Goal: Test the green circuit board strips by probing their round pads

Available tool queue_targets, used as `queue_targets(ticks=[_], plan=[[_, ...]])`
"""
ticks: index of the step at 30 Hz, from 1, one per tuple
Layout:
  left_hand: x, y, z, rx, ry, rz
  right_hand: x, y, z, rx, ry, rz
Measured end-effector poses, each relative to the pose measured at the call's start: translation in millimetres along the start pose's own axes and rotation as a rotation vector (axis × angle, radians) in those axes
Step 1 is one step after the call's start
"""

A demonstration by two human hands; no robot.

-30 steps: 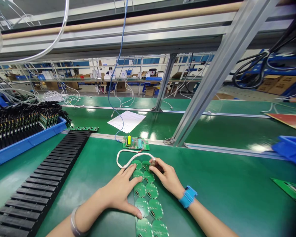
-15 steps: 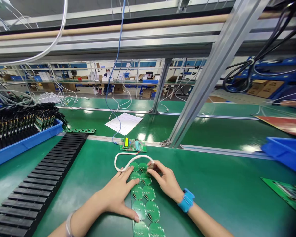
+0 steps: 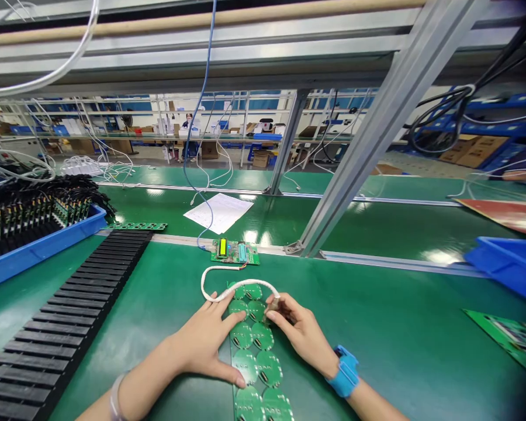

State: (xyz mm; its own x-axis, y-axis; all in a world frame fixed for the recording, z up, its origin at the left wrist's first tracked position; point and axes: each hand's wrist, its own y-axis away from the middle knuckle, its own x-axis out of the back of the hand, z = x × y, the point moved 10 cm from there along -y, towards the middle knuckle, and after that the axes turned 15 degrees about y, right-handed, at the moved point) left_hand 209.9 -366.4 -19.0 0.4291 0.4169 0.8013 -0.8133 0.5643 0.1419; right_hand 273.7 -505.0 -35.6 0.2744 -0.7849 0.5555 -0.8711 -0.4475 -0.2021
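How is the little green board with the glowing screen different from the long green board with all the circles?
The small board with the screen is a rectangle, has a lit yellow-green display, and lies untouched beyond the hands. The panel of round boards is a long strip of circles with no screen; the left hand presses on it, and the right hand holds a white-cabled probe at it. Both are green and lie flat.
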Motion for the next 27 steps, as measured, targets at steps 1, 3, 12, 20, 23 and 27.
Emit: queue_targets(ticks=[1, 3, 12, 20, 23, 27], plan=[[-0.4, 0, -1, -0.001, 0.001, 0.001, 1, 0, 0, 0.004, 0.0, 0.002], [-1.4, -1, -1, -0.011, -0.002, 0.002, 2, 0, -2, 0.017, 0.006, 0.009], [-0.5, 2, 3, -0.025, -0.021, -0.001, 5, 3, -14, 0.106, 0.122, 0.03], [-0.4, -1, 1, -0.006, -0.03, -0.006, 4, 4, -25, 0.176, 0.182, 0.033], [-0.3, 0, 1, -0.009, -0.028, -0.005, 3, 4, -24, 0.178, 0.179, 0.026], [1.2, 1, 2, -0.024, -0.011, 0.0, 2, 2, -20, 0.167, 0.185, 0.019]])
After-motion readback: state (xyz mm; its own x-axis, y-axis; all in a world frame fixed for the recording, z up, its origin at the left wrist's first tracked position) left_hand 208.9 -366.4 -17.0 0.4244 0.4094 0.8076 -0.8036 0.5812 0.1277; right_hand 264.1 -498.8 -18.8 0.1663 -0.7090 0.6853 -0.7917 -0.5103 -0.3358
